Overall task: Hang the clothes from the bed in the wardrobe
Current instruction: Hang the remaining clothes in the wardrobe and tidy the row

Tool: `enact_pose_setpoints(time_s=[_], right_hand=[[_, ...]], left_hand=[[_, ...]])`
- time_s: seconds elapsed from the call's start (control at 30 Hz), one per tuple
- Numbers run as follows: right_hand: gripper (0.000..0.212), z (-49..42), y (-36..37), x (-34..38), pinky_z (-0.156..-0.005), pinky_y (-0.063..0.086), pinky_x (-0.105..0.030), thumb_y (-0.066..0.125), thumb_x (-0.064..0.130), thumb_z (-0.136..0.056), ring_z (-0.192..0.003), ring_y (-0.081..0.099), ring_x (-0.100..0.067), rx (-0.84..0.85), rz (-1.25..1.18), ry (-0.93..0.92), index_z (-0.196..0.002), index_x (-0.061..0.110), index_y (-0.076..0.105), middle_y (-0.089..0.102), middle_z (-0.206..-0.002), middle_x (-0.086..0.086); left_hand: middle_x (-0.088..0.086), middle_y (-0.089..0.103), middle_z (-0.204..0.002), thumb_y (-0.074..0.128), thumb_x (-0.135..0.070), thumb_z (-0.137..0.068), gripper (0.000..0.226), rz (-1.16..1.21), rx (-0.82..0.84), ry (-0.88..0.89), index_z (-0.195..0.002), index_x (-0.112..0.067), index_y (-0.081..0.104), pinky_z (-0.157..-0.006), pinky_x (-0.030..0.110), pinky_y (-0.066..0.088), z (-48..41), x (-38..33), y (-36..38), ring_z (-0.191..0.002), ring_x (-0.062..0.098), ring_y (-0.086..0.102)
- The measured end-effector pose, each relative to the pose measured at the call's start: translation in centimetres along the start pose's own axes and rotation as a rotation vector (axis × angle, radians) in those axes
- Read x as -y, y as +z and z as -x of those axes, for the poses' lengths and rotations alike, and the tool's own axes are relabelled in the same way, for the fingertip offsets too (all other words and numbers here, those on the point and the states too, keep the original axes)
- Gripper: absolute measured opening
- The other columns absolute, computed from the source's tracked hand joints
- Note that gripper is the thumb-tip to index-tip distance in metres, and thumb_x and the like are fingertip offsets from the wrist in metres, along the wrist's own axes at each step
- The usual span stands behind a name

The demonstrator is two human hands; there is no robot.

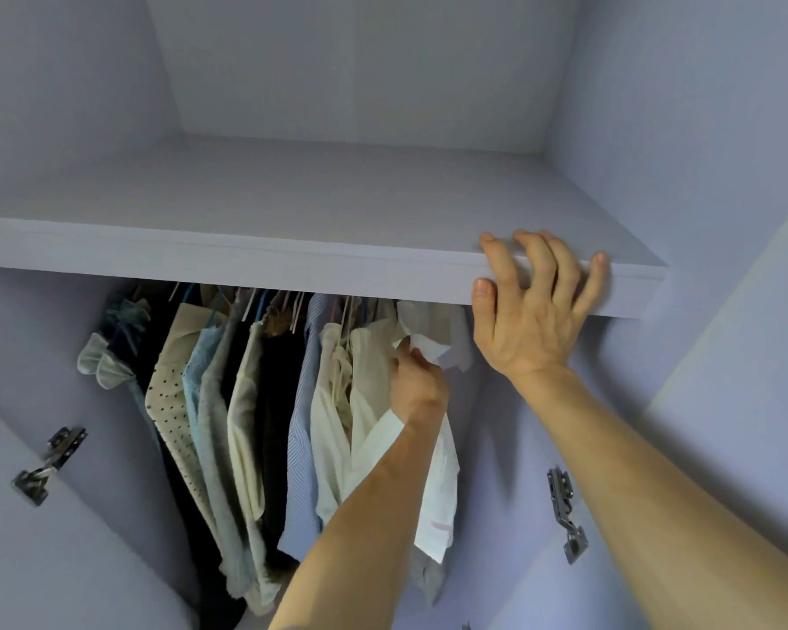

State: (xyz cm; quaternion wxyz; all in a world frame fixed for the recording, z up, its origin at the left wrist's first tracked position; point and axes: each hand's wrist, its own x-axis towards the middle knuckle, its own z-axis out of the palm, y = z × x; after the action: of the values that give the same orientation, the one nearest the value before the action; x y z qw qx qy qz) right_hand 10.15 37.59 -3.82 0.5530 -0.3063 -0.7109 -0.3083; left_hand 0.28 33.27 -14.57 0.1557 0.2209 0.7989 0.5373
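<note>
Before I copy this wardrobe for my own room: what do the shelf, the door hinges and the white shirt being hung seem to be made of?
Shelf: probably laminated board, matte pale lilac, with a thick square front edge.
Hinges: metal, silvery with shiny glints.
White shirt, gripped by the left hand: thin woven cloth, perhaps cotton; it hangs limp and creased.

Pale lilac wardrobe [292, 184]; hanging clothes include a beige dark-dotted top [174, 402], a blue-striped shirt [302, 447] and a white shirt [442, 484].
</note>
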Motion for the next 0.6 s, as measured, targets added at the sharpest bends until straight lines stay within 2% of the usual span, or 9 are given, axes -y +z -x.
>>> enact_pose_setpoints(time_s=[0.13,0.23,0.3,0.37,0.43,0.5,0.6], right_hand=[[0.041,0.2,0.1,-0.2,-0.117,0.015,-0.058,0.043,0.038,-0.1,-0.13,0.045,-0.026,0.009,-0.002,0.0,-0.14,0.032,0.051,0.059,-0.133,-0.005],[0.041,0.1,0.1,-0.3,-0.117,0.016,-0.058,0.043,0.039,-0.1,-0.13,0.044,-0.026,0.024,-0.003,-0.002,-0.139,0.033,0.051,0.058,-0.133,-0.005],[0.04,0.1,0.0,-0.3,-0.118,0.013,-0.057,0.043,0.039,-0.1,-0.132,0.042,-0.026,0.051,-0.014,0.011,-0.138,0.033,0.05,0.057,-0.134,-0.005],[0.039,0.1,-0.2,-0.3,-0.119,0.008,-0.056,0.041,0.04,-0.101,-0.133,0.039,-0.025,0.091,-0.022,0.026,-0.138,0.034,0.049,0.056,-0.136,-0.004],[0.038,0.0,-0.7,-0.2,-0.119,0.006,-0.056,0.038,0.04,-0.102,-0.135,0.037,-0.025,0.147,-0.035,0.039,-0.138,0.035,0.049,0.053,-0.138,-0.004],[0.039,-0.1,-1.3,-0.2,-0.119,0.005,-0.056,0.036,0.04,-0.102,-0.136,0.035,-0.025,0.213,-0.043,0.049,-0.139,0.035,0.048,0.05,-0.14,-0.003],[0.04,-0.5,-2.6,-0.1,-0.119,0.003,-0.056,0.035,0.04,-0.103,-0.139,0.033,-0.025,0.328,-0.029,0.05,-0.141,0.035,0.045,0.046,-0.144,-0.003]], left_hand=[[0.014,0.054,-0.135,0.034,-0.024,-0.106,0.04,0.023,-0.088,-0.072,-0.145,-0.016,0.041,-0.091,0.028,0.037,-2.1,0.6,-0.3,-0.122,0.032,0.054],[0.013,0.054,-0.139,0.035,-0.027,-0.107,0.046,0.044,-0.064,-0.098,-0.151,-0.014,0.034,-0.089,0.023,0.033,-2.7,1.1,0.1,-0.124,0.031,0.053],[0.011,0.052,-0.144,0.035,-0.034,-0.107,0.052,0.064,0.019,-0.119,-0.155,-0.014,0.028,-0.1,0.027,0.036,-2.8,1.9,0.4,-0.127,0.031,0.052],[0.011,0.053,-0.143,0.038,-0.037,-0.105,0.056,0.065,0.133,-0.13,-0.157,-0.022,0.022,-0.106,0.037,0.041,-2.8,2.4,0.3,-0.125,0.033,0.054],[0.012,0.053,-0.14,0.043,-0.028,-0.102,0.06,-0.006,0.214,-0.097,-0.157,-0.026,0.02,-0.103,0.043,0.045,-2.5,2.9,-0.4,-0.119,0.034,0.056],[0.013,0.052,-0.137,0.045,-0.021,-0.097,0.062,-0.107,0.278,-0.039,-0.155,-0.026,0.023,-0.096,0.039,0.047,-1.9,3.2,-2.2,-0.116,0.033,0.055],[0.01,0.05,-0.138,0.048,-0.026,-0.093,0.063,-0.32,0.414,0.064,-0.153,-0.03,0.027,-0.089,0.033,0.045,-0.7,3.3,-6.0,-0.118,0.031,0.054]])
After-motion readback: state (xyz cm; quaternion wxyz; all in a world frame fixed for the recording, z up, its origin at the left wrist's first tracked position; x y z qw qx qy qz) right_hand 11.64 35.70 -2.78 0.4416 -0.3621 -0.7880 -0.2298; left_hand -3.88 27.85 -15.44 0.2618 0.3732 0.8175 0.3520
